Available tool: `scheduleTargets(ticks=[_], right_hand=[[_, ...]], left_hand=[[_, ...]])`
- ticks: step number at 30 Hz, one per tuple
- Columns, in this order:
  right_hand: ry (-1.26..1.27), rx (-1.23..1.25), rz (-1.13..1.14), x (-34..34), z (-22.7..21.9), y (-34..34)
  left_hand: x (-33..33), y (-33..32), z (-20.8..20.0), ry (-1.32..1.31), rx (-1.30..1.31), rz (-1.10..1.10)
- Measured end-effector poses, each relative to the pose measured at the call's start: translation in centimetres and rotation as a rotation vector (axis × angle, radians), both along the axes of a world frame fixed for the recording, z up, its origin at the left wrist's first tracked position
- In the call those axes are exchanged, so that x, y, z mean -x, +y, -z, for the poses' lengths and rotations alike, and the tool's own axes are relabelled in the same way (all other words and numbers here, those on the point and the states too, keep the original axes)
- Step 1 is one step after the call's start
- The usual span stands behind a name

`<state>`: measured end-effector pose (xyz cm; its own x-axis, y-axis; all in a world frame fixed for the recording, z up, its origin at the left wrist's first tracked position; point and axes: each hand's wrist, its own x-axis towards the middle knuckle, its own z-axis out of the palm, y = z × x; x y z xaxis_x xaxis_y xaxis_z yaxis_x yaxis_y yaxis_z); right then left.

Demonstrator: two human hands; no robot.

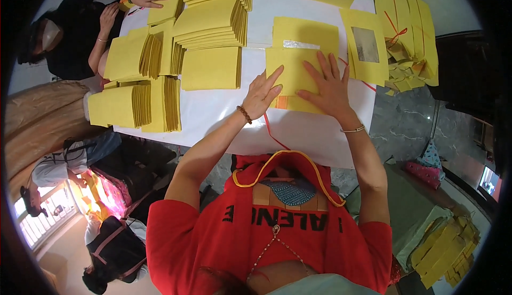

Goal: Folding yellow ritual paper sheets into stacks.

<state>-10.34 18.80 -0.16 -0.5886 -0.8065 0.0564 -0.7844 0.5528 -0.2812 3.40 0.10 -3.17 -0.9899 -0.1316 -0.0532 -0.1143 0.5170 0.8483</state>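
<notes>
A yellow rectangular folded sheet (287, 76), of paper or felt, lies before me on the white table. My left hand (260, 96) rests at its left edge, thumb and forefinger apart. Spread flat over its right side is my right hand (328, 86). A silvery strip (301, 44) shows along the sheet's upper edge, and another yellow piece (306, 29) lies just beyond it. An orange patch (282, 102) marks the sheet's lower left edge. From there a red ribbon (271, 129) trails toward me. Neither hand grips anything that I can see.
Stacks of folded yellow pieces (207, 25) fill the table's left side. A yellow piece with a grey window (365, 44) lies at right, near a red-tied bundle (402, 17). Across the left corner, a person in black (74, 41) touches the stacks. Others work at lower left.
</notes>
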Motion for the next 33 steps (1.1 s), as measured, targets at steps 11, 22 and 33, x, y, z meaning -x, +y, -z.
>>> scheduleTargets(ticks=[11,22,33], right_hand=[[0.062,-0.011,-0.023,0.4,0.4,0.0],[-0.874,0.947,0.467,0.9,-1.0,3.8],[-0.296,0.463,0.133,-2.9,1.3,4.2]], left_hand=[[1.3,1.9,-2.2,0.382,0.820,0.092],[5.2,6.0,-4.0,0.052,1.168,0.128],[-5.9,-8.9,-8.4,0.310,1.115,-0.156]])
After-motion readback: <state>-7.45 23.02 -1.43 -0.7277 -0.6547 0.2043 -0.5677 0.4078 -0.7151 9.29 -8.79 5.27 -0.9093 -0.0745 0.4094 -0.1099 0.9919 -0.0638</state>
